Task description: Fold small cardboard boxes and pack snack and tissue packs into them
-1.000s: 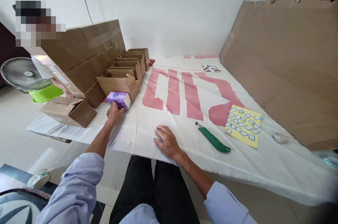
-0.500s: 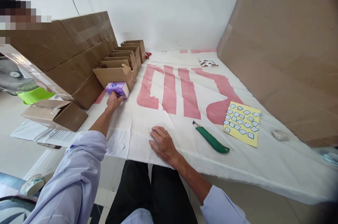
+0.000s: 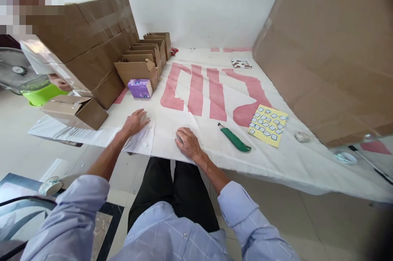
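My left hand (image 3: pixel 135 121) lies flat and open on the white sheet (image 3: pixel 190 138) near the table's front edge, holding nothing. A small purple packet (image 3: pixel 140 88) stands a little beyond it, in front of a row of several open cardboard boxes (image 3: pixel 144 62). Next to the left hand, my right hand (image 3: pixel 188 143) rests palm down on the sheet, fingers slightly curled, empty. A green utility knife (image 3: pixel 235 139) lies just to the right of it. Further right sits a yellow sticker sheet (image 3: pixel 267 125) with several small blue-edged labels.
A large taped carton (image 3: pixel 89 44) and a small closed box (image 3: pixel 75 111) stand at the left, with another person's hand (image 3: pixel 59 84) under the carton. A big cardboard sheet (image 3: pixel 331 52) leans at the right. A tape roll (image 3: pixel 346 157) lies far right; a fan (image 3: pixel 15 70) stands left.
My left hand let go of the purple packet and drew back toward me onto the sheet. The right hand stayed put. The camera pulled back and tilted down.
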The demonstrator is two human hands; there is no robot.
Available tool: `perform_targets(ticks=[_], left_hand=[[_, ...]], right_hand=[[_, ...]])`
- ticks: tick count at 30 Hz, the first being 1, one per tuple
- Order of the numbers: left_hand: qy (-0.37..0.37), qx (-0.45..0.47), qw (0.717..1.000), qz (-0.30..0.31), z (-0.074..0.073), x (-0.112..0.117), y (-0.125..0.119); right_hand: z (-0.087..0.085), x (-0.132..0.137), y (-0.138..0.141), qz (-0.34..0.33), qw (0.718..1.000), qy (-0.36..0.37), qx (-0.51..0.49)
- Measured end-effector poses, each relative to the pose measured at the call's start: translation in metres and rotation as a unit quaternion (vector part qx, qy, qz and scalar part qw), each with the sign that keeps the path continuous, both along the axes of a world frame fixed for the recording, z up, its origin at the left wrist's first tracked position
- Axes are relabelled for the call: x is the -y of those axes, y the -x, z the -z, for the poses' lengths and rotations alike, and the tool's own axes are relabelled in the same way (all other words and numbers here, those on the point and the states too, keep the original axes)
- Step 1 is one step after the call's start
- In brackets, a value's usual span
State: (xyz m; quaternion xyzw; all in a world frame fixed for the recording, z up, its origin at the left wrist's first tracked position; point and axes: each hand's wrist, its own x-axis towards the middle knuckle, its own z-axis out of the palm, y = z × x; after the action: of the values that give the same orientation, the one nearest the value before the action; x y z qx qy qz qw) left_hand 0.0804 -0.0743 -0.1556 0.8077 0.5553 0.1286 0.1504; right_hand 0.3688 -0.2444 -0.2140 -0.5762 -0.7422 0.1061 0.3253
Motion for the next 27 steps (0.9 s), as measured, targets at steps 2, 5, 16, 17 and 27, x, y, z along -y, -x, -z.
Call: perform_targets(ticks=[2,5,16,17,27], left_hand=[[-0.018,-0.05,0.999,-0.001,0.016,0.036,0.021],[-0.036,-0.107,0.992,-0.049,0.028,0.07,0.054],[-0.047,-0.089,0.991,-0.091,0.046,0.091,0.108],[-0.055,-0.083,0.991,-0.092,0.05,0.094,0.111],[-0.082,-0.056,0.983,-0.152,0.062,0.125,0.108]], right_hand=[[0.002,0.007,-0.003,-0.001,1.0,-0.004,0.017],[0.006,0.026,-0.012,0.005,0.999,-0.01,0.037],[0.016,0.115,-0.039,0.051,0.994,-0.024,0.097],[0.015,0.119,-0.043,0.06,0.993,-0.029,0.093],[-0.011,0.104,-0.161,0.282,0.948,-0.087,0.12]])
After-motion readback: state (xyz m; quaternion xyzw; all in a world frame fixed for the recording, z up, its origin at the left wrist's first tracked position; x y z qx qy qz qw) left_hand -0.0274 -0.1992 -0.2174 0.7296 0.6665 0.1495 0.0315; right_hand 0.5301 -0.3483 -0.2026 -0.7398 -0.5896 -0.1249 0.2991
